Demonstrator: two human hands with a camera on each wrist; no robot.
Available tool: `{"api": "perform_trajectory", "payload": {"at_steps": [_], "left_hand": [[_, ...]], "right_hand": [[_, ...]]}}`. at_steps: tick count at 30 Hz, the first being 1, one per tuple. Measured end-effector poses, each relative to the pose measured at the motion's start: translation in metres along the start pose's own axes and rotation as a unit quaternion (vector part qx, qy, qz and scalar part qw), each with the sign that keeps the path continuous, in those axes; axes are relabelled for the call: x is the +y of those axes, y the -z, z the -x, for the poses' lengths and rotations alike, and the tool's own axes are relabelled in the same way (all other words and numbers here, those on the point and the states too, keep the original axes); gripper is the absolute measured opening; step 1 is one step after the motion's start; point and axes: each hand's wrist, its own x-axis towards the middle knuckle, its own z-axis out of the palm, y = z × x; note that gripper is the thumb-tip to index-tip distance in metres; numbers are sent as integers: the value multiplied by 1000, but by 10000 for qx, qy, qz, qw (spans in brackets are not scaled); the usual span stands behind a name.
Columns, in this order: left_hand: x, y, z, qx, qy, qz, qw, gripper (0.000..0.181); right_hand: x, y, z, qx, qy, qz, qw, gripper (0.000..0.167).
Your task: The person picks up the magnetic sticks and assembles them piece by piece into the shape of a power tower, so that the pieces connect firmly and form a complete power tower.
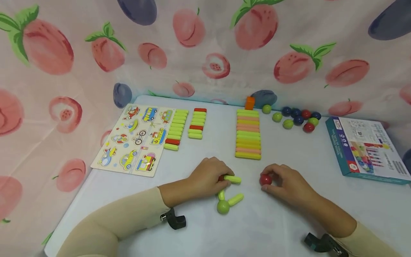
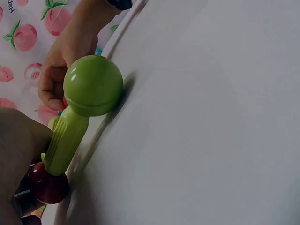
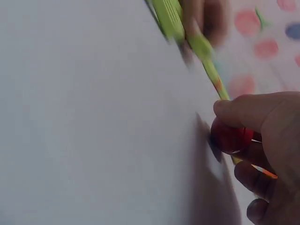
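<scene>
My left hand (image 1: 210,177) grips a dark red ball (image 2: 49,187) that joins light green sticks. One stick (image 1: 232,179) points right from it; another (image 2: 67,140) runs to a green ball (image 1: 223,207) nearer the front. From that green ball a further green stick (image 1: 237,199) sticks out to the upper right. My right hand (image 1: 284,180) pinches a red ball (image 1: 265,180) between thumb and fingers, apart from the joined pieces. In the right wrist view the same red ball (image 3: 231,136) shows under the thumb, while the left hand is blurred.
A picture puzzle board (image 1: 131,139) lies at left. Beside it are two columns of green and red sticks (image 1: 176,128) (image 1: 197,123). A column of yellow, pink and green sticks (image 1: 248,135), an orange cube (image 1: 249,103), loose balls (image 1: 298,120) and a box (image 1: 369,150) lie further right.
</scene>
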Motion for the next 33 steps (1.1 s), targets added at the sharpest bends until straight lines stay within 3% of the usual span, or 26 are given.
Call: {"api": "perform_trajectory", "payload": {"at_steps": [3,6,14,18,21,25,27,30,33], "left_hand": [[4,-1,-7,33,-212,-43,9998,22],[9,-2,-13,2,-355,-129,9993,21],[14,-2,-17,-78,-479,-484,9977,20],[23,-5,-13,242,-527,-726,9957,26],[38,-8,-5,339,-748,-1301,9881,38],[56,-12,4,11,-1090,-2042,9728,42],[57,-11,6,-56,-930,-2168,9718,35],[51,-9,7,131,-548,-2140,9752,25],[43,-6,7,341,-418,-1957,9792,24]], "right_hand": [[-20,-16,5,-49,459,-423,9980,45],[-29,-26,5,144,814,-478,9954,44],[-28,-31,5,333,937,-591,9933,58],[-27,-34,6,419,1115,-497,9916,54],[-26,-36,7,554,1182,-558,9899,47],[-24,-36,7,606,1348,-693,9866,41],[-24,-35,7,588,1414,-757,9853,39],[-25,-36,8,579,1295,-820,9865,40],[-30,-38,13,461,1050,-924,9891,40]]}}
